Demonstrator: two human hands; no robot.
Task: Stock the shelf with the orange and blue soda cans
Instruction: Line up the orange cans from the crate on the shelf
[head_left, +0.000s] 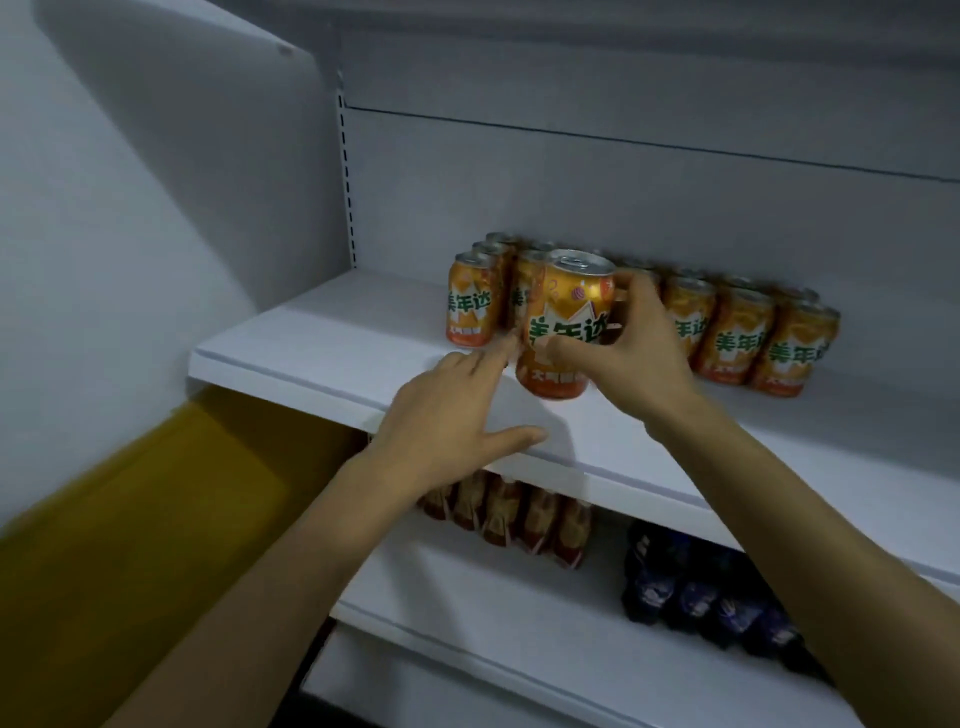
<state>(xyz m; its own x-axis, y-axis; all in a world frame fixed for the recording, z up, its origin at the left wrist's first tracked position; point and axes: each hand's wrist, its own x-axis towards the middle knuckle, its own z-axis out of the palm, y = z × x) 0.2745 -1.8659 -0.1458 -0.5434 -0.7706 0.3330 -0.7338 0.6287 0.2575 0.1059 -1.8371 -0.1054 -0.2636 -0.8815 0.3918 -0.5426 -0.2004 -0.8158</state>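
Observation:
An orange soda can (563, 322) stands upright near the front of the white shelf (322, 353). My right hand (631, 358) grips it from the right side, thumb across its label. My left hand (457, 415) is open beside it, fingertips touching the can's left side, thumb over the shelf's front edge. Several more orange cans stand in rows behind: one group on the left (470, 301), another on the right (753, 338). No blue cans show on this shelf.
Below, a lower shelf (467, 639) holds reddish-brown snack packs (509, 514) and dark blue packages (701, 597). A white side panel (104, 208) walls off the left. A yellow surface (130, 519) lies at lower left. An upper shelf overhangs at the top.

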